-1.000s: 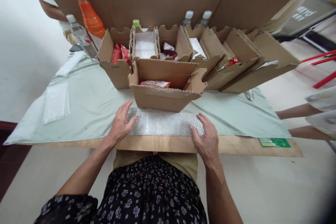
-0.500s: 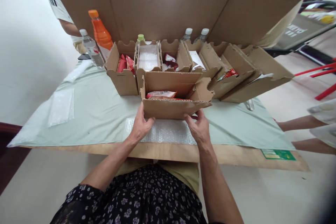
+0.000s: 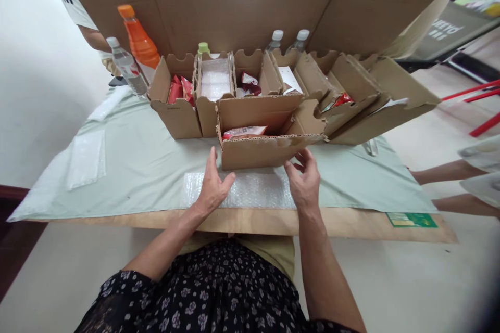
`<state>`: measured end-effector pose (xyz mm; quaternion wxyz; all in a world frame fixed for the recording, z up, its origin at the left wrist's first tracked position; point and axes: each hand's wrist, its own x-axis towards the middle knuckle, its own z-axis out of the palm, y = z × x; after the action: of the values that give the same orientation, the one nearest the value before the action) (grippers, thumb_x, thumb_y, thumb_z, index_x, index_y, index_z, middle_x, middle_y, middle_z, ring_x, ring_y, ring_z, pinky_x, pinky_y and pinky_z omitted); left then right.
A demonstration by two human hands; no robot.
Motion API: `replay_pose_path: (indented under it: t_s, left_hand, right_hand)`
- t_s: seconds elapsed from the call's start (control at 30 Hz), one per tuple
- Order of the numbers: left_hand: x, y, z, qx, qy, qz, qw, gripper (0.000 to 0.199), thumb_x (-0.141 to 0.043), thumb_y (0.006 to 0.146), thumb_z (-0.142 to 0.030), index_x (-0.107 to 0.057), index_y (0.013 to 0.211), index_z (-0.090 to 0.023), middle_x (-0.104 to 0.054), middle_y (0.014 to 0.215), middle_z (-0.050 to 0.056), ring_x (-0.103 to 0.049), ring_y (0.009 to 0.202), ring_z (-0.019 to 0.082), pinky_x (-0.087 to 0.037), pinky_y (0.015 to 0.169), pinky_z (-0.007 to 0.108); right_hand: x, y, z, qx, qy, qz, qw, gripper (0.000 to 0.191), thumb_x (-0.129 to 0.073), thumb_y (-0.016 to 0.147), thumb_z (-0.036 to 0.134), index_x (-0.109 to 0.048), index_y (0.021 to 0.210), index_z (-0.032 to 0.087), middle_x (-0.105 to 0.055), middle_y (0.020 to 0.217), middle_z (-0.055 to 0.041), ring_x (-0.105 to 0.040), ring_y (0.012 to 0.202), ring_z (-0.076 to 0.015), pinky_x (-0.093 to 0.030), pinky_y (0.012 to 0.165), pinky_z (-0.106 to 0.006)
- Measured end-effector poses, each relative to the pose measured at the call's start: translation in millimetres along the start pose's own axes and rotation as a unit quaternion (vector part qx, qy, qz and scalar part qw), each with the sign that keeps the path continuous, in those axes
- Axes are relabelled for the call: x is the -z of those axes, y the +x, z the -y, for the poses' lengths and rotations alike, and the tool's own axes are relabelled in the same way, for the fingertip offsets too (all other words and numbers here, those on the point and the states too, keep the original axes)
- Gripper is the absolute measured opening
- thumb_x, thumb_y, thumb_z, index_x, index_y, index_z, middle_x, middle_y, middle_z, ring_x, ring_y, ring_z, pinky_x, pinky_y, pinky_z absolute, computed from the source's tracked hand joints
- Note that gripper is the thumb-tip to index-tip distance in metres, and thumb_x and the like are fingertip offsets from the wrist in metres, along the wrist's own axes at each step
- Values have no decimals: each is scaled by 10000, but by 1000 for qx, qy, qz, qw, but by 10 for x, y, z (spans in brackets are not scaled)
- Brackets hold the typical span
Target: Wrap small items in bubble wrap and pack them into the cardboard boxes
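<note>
A cardboard box (image 3: pixel 258 154), with an uncovered top, stands in front of the row of similar boxes. A red and white packet (image 3: pixel 244 132) lies inside it. My left hand (image 3: pixel 213 184) is open beside the box's lower left corner, fingers spread and a small gap from the cardboard. At the lower right corner is my right hand (image 3: pixel 305 179), its thumb by the front face and its curled fingers at the side; their far ends are partly hidden. Just in front of the box, a sheet of bubble wrap (image 3: pixel 258 190) lies flat between my wrists.
Behind stand several cardboard boxes (image 3: pixel 177 120) holding packets and bubble wrap. An orange bottle (image 3: pixel 142 44) and a clear bottle (image 3: pixel 130 70) are at the back left. More bubble wrap (image 3: pixel 86 160) lies left on the green cloth (image 3: pixel 136 177). A person's legs (image 3: pixel 453 177) show at right.
The box has shifted right and turned slightly against the row behind. My left hand has come off its left corner; my right hand has moved right with the box.
</note>
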<state>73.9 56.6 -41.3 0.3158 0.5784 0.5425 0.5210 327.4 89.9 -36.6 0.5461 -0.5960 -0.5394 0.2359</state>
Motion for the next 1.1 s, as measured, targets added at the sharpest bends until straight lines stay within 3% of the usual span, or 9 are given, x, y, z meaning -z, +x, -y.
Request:
replay_pose_path:
  t_s: [0.07,0.17,0.27,0.37,0.43,0.6,0.7,0.8,1.1]
  left_hand:
    - [59,-162,-2,-7,32,-40,999,875,-656,930,-296,-178,1663,-288,-285,1721,156,-346,1568,367,-297,1280,605]
    - [82,-435,12,-14,74,-57,996,843,-589,972,-294,-116,1671,-276,-272,1724,163,-346,1572,345,-300,1288,582]
    - [59,-634,59,-24,156,13,987,822,-577,969,-318,-153,1666,-208,-343,1687,203,-366,1557,361,-318,1275,599]
    - [161,-661,141,-61,273,119,953,689,-616,944,-372,-402,1573,-186,-467,1621,198,-403,1526,404,-269,1273,654]
    - [344,-600,206,-65,333,141,930,589,-593,961,-406,-507,1503,-191,-491,1612,188,-403,1522,416,-246,1268,671]
    - [892,-525,354,-28,396,83,914,535,-512,1001,-463,-563,1458,-189,-473,1626,197,-376,1532,438,-232,1251,697]
    - [988,-632,365,-31,401,55,914,523,-519,1000,-463,-573,1442,-188,-443,1642,205,-349,1546,443,-221,1249,708]
    - [906,-738,302,-72,398,58,913,521,-573,980,-460,-586,1423,-186,-440,1640,205,-326,1563,434,-216,1262,693]
    - [783,-667,122,-125,360,132,915,346,-627,932,-327,-695,1258,-232,-609,1502,147,-447,1499,392,-287,1251,667]
  right_hand:
    - [-2,-290,12,-9,-35,-14,999,656,-654,913,483,-499,1498,231,-613,1463,-170,-610,1307,-320,-530,1048,-560]
    - [-145,-737,48,14,-96,40,994,614,-578,967,449,-486,1520,200,-600,1485,-194,-592,1341,-329,-492,1092,-573]
    - [-354,-962,107,97,-178,151,968,511,-567,964,386,-578,1435,189,-610,1488,-185,-562,1377,-347,-440,1135,-577]
    - [-372,-894,104,153,-246,224,930,407,-560,974,350,-654,1346,214,-643,1466,-147,-551,1387,-344,-420,1136,-558]
    - [-204,-775,20,153,-278,216,923,390,-547,986,369,-674,1319,209,-666,1437,-145,-561,1376,-350,-432,1108,-562]
    - [520,-673,-337,99,-317,112,937,407,-527,984,462,-712,1253,220,-694,1390,-144,-606,1317,-373,-446,1069,-596]
    - [784,-785,-436,109,-304,107,940,452,-576,949,516,-704,1278,234,-696,1388,-141,-609,1321,-377,-450,1073,-592]
    - [798,-874,-420,129,-299,124,937,454,-600,939,500,-698,1311,258,-670,1433,-126,-590,1351,-368,-453,1073,-580]
    - [575,-749,-361,122,-273,93,950,284,-545,972,395,-796,1011,269,-734,1305,-97,-671,1191,-329,-500,1005,-558]
